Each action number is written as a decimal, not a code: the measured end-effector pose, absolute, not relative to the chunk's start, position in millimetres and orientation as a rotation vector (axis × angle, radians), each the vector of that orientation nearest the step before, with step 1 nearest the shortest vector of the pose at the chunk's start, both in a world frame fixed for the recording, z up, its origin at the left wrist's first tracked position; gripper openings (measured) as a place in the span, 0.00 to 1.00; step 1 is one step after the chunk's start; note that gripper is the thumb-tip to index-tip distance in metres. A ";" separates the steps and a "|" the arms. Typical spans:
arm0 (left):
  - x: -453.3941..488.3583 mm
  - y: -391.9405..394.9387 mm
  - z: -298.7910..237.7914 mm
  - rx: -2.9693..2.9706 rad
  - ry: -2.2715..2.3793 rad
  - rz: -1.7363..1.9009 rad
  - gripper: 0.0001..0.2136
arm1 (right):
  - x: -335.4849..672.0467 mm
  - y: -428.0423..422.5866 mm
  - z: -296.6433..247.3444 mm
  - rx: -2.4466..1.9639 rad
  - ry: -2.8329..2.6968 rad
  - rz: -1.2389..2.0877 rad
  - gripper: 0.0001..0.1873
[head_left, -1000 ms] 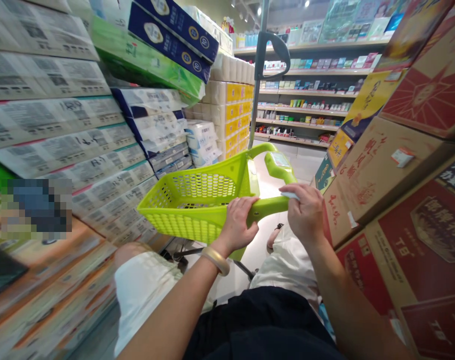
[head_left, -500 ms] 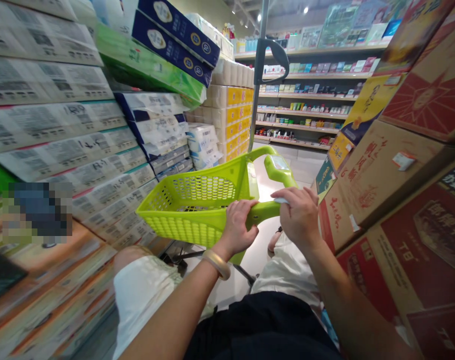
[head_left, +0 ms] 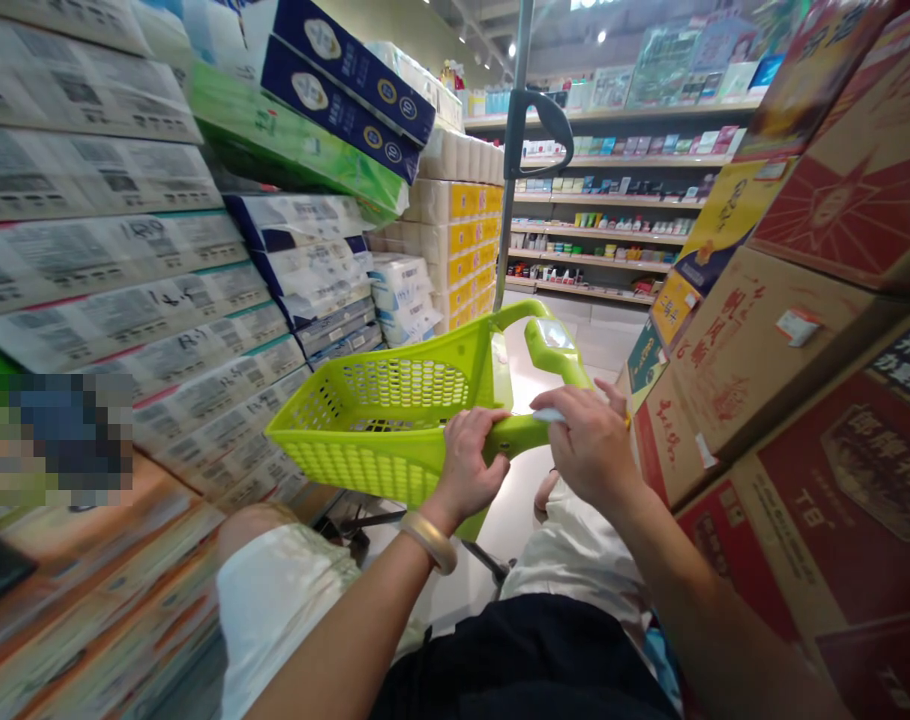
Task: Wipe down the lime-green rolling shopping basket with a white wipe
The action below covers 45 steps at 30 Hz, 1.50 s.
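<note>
My left hand [head_left: 470, 465] is closed around the lime-green handle bar [head_left: 519, 435] of a plastic shopping cart basket [head_left: 350, 425], with a pale bangle [head_left: 428, 543] on that wrist. My right hand [head_left: 590, 450] rests on the same bar further right, its fingers over a small white slip [head_left: 549, 414], possibly paper. The basket has a perforated mesh body, and nothing shows inside it. Its lower frame and wheels are mostly hidden behind my hands and legs.
Stacked packs of toilet paper [head_left: 102, 270] form a tall wall on the left, and printed cardboard cartons [head_left: 762, 370] tower on the right. Between them a tiled aisle floor [head_left: 552, 325] leads to store shelves [head_left: 605, 210] and a metal pole [head_left: 519, 130].
My right hand has slid left along the bar, closer to my left hand. The basket sits slightly lower in view, and the surrounding stacks have shifted a little.
</note>
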<state>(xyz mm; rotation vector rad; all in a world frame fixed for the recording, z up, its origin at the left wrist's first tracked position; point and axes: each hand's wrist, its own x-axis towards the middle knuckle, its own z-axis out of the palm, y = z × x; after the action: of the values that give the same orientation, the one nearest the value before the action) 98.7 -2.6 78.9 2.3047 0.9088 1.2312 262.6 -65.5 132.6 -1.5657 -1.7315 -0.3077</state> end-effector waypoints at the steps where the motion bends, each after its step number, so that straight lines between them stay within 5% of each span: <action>1: 97.6 -2.3 79.9 2.302 0.915 1.219 0.19 | 259.4 -67.3 132.0 -1.543 -1.769 -0.302 0.16; 20: 74.0 11.8 90.6 2.147 0.972 1.213 0.09 | 282.3 -56.4 132.1 -1.264 -1.696 0.055 0.17; 45: 75.3 -19.4 119.4 2.579 1.083 1.220 0.16 | 252.1 -53.0 122.0 -1.253 -1.791 -0.124 0.18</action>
<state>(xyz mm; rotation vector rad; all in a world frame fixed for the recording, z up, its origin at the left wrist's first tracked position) 75.3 -19.4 119.4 2.5787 1.0833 1.2195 252.1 -53.0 122.0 -1.2535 -1.7908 -0.1241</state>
